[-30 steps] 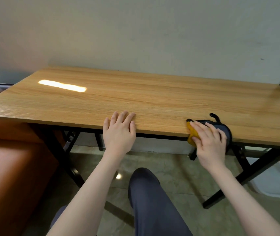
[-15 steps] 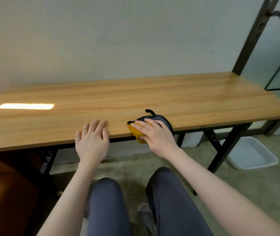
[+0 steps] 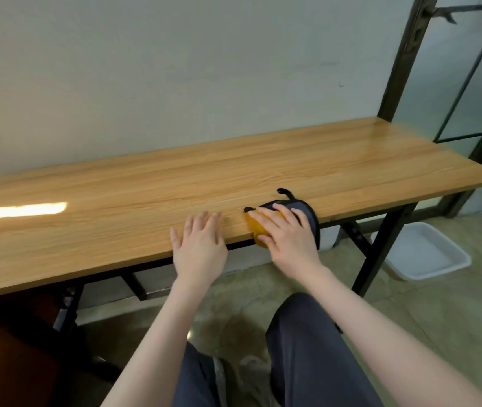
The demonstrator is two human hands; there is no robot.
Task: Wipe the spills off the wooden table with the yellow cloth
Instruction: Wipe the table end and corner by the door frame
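Observation:
A long wooden table point(image 3: 263, 171) stands against the wall. At its near edge lies the yellow cloth point(image 3: 255, 227), which has a dark grey side point(image 3: 307, 211) and a black loop. My right hand point(image 3: 286, 233) lies flat on top of the cloth, fingers spread, pressing it to the table edge; most of the cloth is hidden under it. Just left of it, my left hand point(image 3: 200, 248) rests flat on the table edge with straight fingers and holds nothing. I cannot make out any spills on the wood.
A white plastic tub point(image 3: 427, 254) sits on the floor under the table's right end. A black metal frame point(image 3: 404, 54) rises at the right. A brown leather seat point(image 3: 5, 365) is at the lower left. My legs point(image 3: 307, 362) are below the table edge.
The view has swung right, showing the table's right end and the metal frame. My hands sit closer together, with the right one and the cloth nearer the left hand.

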